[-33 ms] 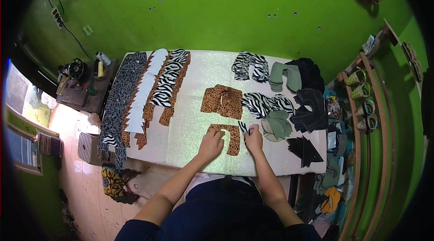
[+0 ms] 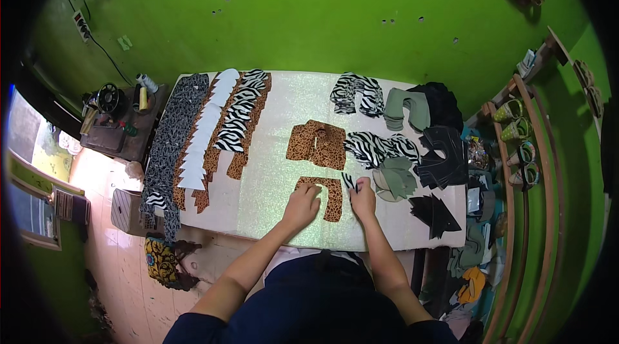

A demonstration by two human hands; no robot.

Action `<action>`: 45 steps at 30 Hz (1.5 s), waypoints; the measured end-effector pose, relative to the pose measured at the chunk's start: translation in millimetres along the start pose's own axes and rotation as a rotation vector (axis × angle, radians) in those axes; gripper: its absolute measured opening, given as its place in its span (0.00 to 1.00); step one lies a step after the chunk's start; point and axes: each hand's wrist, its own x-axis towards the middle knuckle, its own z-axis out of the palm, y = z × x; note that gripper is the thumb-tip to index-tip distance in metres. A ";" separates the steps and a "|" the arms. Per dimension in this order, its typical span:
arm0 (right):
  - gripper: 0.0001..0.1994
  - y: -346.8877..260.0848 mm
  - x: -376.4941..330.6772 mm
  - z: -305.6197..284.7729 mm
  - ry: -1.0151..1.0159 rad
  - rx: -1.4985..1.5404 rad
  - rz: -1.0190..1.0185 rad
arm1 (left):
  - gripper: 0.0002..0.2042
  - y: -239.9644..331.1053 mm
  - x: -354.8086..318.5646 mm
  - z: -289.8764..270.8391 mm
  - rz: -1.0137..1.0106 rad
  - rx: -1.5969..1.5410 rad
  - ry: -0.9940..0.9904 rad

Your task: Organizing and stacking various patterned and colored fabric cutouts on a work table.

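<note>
A U-shaped piece of brown, black-patterned material (image 2: 333, 204) lies near the front edge of the table. My left hand (image 2: 301, 208) rests over its left leg, fingers slightly bent and apart, hiding that part. Just right of the piece, my right hand (image 2: 363, 202) pinches a small zebra-striped strip (image 2: 349, 181) between thumb and fingers, its upper end sticking out. Farther back lies a pile of matching brown patterned pieces (image 2: 316, 143). Beside it, to the right, are more zebra-striped pieces (image 2: 382, 149) and olive-green pieces (image 2: 395, 180).
Black cut pieces (image 2: 442, 162) lie along the right side of the white table (image 2: 277, 102). On its left are rows of grey-patterned material (image 2: 175, 131) and white jagged pieces (image 2: 200, 144). A rack with shoes (image 2: 516, 128) stands right; a sewing machine (image 2: 111, 100) stands left.
The zebra-striped strip in my right hand has shifted slightly to the right, together with the fingers. My left hand stays in place.
</note>
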 end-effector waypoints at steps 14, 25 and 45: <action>0.09 -5.8 1.0 17.4 -0.390 0.544 -0.074 | 0.09 -44.9 12.5 17.0 -0.469 -0.653 -0.018; 0.12 -19.3 2.8 35.0 -0.125 0.203 0.011 | 0.10 -36.5 29.9 -10.1 -0.373 -0.162 -0.031; 0.13 -20.3 -0.7 49.7 0.038 -0.079 -0.119 | 0.12 -32.6 40.2 -0.4 -0.490 0.113 -0.141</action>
